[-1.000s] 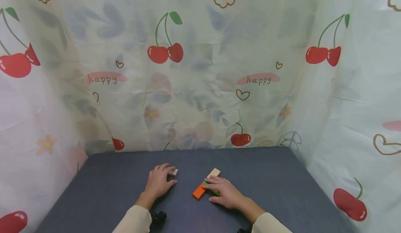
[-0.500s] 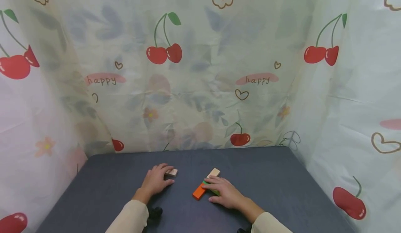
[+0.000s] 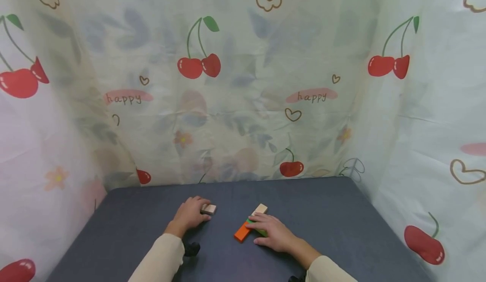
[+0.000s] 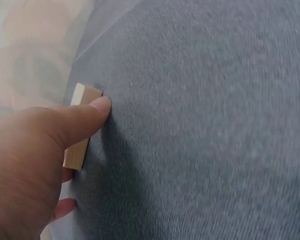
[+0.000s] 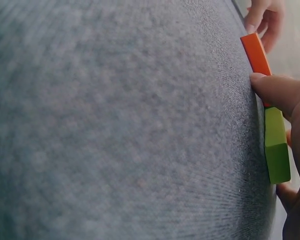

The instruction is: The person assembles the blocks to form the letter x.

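Note:
On the dark grey table lies a small pale wooden block (image 3: 209,209). The left hand (image 3: 187,216) is at its left end, fingers over the far side and thumb on the near side; in the head view a gap shows between thumb and block. In the left wrist view the thumb crosses in front of the wooden block (image 4: 77,152). The right hand (image 3: 275,233) rests over an orange block (image 3: 242,232), a green block (image 3: 262,232) and another pale block (image 3: 260,208), its fingers extended and partly hiding them. The right wrist view shows the green block (image 5: 276,145) beside the thumb.
The dark grey table (image 3: 322,214) runs back to a hanging curtain (image 3: 243,84) printed with cherries and flowers, which also encloses both sides. Dark wrist devices (image 3: 191,249) sit at the sleeves, low over the cloth.
The left hand has drawn slightly left, uncovering more of the pale block, which stays about where it was. The right hand and its blocks have hardly moved.

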A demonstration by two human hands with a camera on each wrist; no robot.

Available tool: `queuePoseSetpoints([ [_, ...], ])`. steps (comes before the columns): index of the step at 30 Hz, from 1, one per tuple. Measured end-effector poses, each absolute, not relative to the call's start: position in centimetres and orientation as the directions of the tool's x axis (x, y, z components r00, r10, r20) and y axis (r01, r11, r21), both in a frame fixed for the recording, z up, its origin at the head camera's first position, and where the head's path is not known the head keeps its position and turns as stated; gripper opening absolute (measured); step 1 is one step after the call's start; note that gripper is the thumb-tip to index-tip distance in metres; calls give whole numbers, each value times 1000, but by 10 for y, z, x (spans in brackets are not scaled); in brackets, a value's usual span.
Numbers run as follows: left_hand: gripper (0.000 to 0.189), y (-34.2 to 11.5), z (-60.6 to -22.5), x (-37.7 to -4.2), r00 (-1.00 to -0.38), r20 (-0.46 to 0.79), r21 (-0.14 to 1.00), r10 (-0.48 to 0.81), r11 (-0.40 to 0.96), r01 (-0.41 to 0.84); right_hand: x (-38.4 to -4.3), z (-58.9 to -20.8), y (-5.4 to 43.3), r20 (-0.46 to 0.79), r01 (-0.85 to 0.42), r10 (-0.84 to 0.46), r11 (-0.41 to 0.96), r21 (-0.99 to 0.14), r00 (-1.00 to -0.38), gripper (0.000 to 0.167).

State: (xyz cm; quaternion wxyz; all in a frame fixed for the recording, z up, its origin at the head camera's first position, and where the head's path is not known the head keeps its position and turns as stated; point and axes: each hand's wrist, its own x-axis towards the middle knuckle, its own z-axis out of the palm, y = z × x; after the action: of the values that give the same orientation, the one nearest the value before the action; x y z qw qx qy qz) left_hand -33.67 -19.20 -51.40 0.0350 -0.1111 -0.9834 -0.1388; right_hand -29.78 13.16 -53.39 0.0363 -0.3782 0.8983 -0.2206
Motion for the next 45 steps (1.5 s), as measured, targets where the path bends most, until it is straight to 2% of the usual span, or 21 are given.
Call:
queuePoseSetpoints([
  [18, 31, -187, -516, -335, -971, 150, 349, 187, 909, 228, -300, -533, 132, 90, -639, -675, 636, -432, -732, 49],
  [45, 35, -188, -529, -326, -957, 237, 417, 166, 873, 255, -298, -534, 131, 122, -666, -691, 612, -426, -713, 49],
])
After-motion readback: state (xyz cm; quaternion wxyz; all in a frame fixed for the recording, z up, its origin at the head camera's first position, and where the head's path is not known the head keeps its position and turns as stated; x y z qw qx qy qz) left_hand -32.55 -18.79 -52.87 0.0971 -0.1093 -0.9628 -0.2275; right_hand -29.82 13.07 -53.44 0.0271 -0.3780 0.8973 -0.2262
